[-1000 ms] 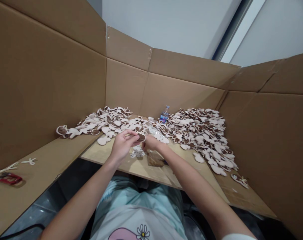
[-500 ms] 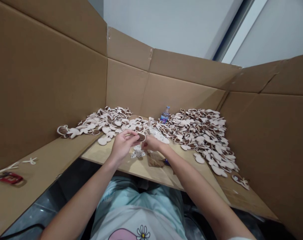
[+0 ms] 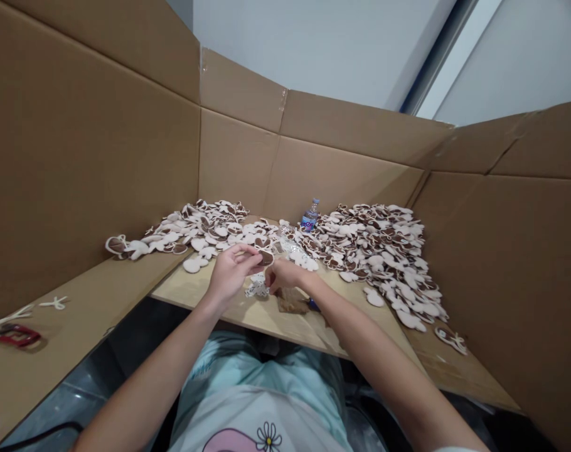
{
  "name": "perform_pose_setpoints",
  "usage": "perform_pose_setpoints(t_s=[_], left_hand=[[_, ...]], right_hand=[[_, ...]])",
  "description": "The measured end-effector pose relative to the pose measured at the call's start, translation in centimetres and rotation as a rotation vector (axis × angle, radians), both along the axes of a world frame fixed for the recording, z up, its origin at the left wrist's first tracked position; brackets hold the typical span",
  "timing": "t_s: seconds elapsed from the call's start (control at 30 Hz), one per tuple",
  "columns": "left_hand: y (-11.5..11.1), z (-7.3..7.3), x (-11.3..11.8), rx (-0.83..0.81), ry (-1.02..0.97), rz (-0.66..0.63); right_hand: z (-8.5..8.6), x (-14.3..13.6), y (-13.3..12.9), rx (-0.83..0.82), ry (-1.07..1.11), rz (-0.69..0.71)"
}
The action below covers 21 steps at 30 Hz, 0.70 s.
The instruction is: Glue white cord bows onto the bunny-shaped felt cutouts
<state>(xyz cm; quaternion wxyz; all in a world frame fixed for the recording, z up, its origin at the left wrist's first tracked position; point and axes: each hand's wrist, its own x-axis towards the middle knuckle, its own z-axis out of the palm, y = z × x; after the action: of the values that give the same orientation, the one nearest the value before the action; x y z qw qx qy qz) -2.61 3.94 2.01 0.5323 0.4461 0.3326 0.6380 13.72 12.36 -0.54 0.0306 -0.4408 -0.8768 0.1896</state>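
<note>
My left hand [image 3: 233, 271] pinches a brown bunny-shaped felt patch [image 3: 266, 257] with a pale cord edge and bow, held above the board. Close to its right, my right hand [image 3: 283, 275] has its fingers pressed together and points down over a small heap of white printed pieces [image 3: 257, 286]. Whatever those fingers hold, if anything, is too small to make out. A brown scrap [image 3: 292, 301] lies on the wooden board [image 3: 205, 290] just below my right hand, with a dark blue item [image 3: 314, 305] partly hidden by my forearm.
Piles of white and brown patches lie left [image 3: 205, 226] and right [image 3: 384, 251]. A water bottle [image 3: 310, 216] stands at the back beside clear plastic [image 3: 298, 252]. Cardboard walls [image 3: 351, 150] surround the board. A red tool [image 3: 15, 335] and pale cords [image 3: 54, 303] lie far left.
My right hand has dropped slightly toward the white printed pieces. My left hand stays in place with the bunny patch.
</note>
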Motion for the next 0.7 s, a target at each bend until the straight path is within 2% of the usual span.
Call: perform_pose_setpoints(t_s=[0.13, 0.23, 0.47, 0.53, 0.6, 0.7], left_hand=[[0.0, 0.0, -0.1, -0.001, 0.001, -0.006], [-0.1, 0.0, -0.2, -0.005, 0.003, -0.017], [-1.2, 0.1, 0.3, 0.061, 0.04, -0.092], [-1.8, 0.1, 0.7, 0.092, 0.06, -0.127], [-2.4, 0.2, 1.1, 0.119, 0.081, -0.154], [-3.4, 0.5, 1.5, 0.158, 0.135, -0.164]], right_hand=[[-0.1, 0.0, -0.5, 0.02, 0.056, -0.015], [0.1, 0.4, -1.8, 0.05, 0.133, -0.037], [1.2, 3.4, -8.7, 0.136, 0.417, -0.199], [1.0, 4.3, -10.8, 0.155, 0.529, -0.251], [0.5, 4.8, -12.5, 0.172, 0.729, -0.317], [-0.3, 5.3, -14.2, 0.172, 0.882, -0.372]])
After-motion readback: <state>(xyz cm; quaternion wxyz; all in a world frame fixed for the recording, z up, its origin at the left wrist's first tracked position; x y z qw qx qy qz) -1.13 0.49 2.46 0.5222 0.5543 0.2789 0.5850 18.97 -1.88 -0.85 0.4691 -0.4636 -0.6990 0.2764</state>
